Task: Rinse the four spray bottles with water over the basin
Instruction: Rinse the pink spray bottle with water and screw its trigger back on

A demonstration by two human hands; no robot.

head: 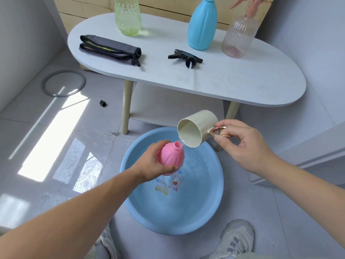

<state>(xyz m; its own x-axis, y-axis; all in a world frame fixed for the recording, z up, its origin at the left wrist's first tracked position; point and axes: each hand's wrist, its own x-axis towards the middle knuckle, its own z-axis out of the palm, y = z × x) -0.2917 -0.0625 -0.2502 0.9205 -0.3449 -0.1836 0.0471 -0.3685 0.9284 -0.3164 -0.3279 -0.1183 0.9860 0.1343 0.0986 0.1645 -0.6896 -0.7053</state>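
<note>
Floor point(89, 124) grey tile | white oval table point(242, 81) | left grip point(154, 164) holds pink bottle point(170, 156) | right grip point(242, 144) holds cup point(197, 126)

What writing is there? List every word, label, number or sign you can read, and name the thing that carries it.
Nothing here can be read.
cartoon print on the floor of the basin: yellow letter-like shapes, under water, too blurred to read.
pink bottle, green bottle, blue bottle, clear ribbed bottle, cup: no label or text shows.
</note>
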